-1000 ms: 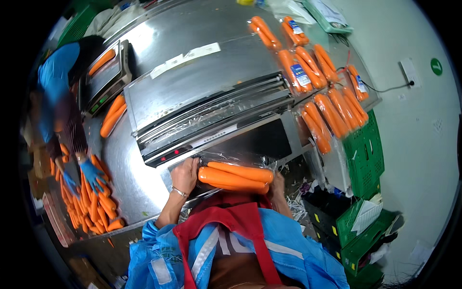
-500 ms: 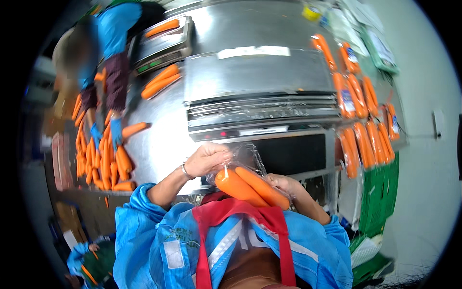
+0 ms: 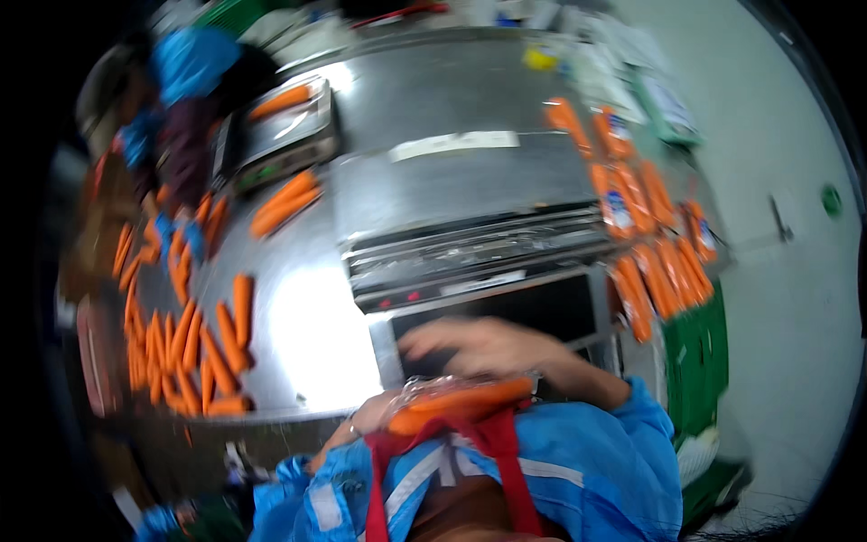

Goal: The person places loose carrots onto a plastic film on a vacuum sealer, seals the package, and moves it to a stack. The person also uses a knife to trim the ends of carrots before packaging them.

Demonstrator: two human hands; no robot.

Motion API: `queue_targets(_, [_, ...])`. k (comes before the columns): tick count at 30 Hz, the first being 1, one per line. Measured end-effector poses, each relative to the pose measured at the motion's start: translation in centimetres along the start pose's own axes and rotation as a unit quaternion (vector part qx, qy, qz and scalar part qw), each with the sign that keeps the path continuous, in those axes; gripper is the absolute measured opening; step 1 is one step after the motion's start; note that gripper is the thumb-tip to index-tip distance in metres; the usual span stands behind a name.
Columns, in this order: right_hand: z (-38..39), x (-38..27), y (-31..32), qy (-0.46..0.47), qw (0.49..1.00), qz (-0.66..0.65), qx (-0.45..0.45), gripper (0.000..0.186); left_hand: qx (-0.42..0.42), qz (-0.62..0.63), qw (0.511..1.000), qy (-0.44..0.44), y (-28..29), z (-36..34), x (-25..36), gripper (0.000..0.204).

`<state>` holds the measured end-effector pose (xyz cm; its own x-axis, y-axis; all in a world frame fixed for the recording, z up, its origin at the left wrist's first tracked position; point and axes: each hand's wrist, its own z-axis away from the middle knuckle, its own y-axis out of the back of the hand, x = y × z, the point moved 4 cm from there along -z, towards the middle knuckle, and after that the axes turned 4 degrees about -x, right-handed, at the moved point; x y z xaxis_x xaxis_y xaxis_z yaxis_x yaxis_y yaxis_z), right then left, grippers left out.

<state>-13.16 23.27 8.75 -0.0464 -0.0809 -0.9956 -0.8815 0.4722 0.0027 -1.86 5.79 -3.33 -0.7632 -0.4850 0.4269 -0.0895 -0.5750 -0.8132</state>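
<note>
- Evidently the bag of carrots (image 3: 456, 406) sits close against the chest, the left hand (image 3: 375, 417) gripping its end; the right hand (image 3: 479, 346) hovers blurred above it, fingers spread, holding nothing.
- Best to steady the clear film with both hands before feeding it toward the sealing machine (image 3: 470, 235).
- Loose carrots (image 3: 185, 339) litter the steel table (image 3: 307, 334); sealed packs (image 3: 650, 226) lie right; another worker (image 3: 181, 108) stands far left.

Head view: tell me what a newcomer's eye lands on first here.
The loose carrots spread over the steel table at the left stand out first, with a second row of bagged carrots along the right edge. Near the bottom centre, the left hand holds a clear bag of carrots against the blue coat, while the blurred right hand reaches across in front of the steel sealing machine.
</note>
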Motion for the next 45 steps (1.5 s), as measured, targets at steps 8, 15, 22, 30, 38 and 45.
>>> queue_targets(8, [9.5, 6.4, -2.2, -0.297, 0.954, -0.026, -0.042, 0.076, 0.043, 0.011, 0.999, -0.02, 1.3, -2.1, 1.5, 0.03])
queue_targets(15, [15.3, 12.6, -6.4, -0.004, 0.809, -0.444, 0.385, 0.07, 0.075, -0.017, 0.996, -0.037, -0.6, -3.9, 2.0, 0.033])
queue_targets(22, [22.9, 11.7, -0.4, -0.033, 0.753, -0.359, 0.551, 0.03, 0.108, -0.252, 0.956, -0.109, -8.6, -10.9, 1.9, 0.039])
queue_targets(30, [44.2, 3.9, 16.7, 0.099, 0.621, -0.305, 0.715, 0.051, -0.164, -0.381, 0.907, -0.069, -24.1, -23.4, -2.6, 0.051])
queue_targets(38, [64.9, 8.2, 33.9, 0.052, 0.562, -0.283, 0.775, 0.035, -0.005, -0.372, 0.928, 0.017, -21.3, -22.7, -7.4, 0.037])
queue_targets(45, [65.8, 10.5, 38.8, -0.032, 0.534, -0.342, 0.772, 0.032, 0.095, -0.345, 0.933, -0.021, -20.4, -23.1, -7.5, 0.033])
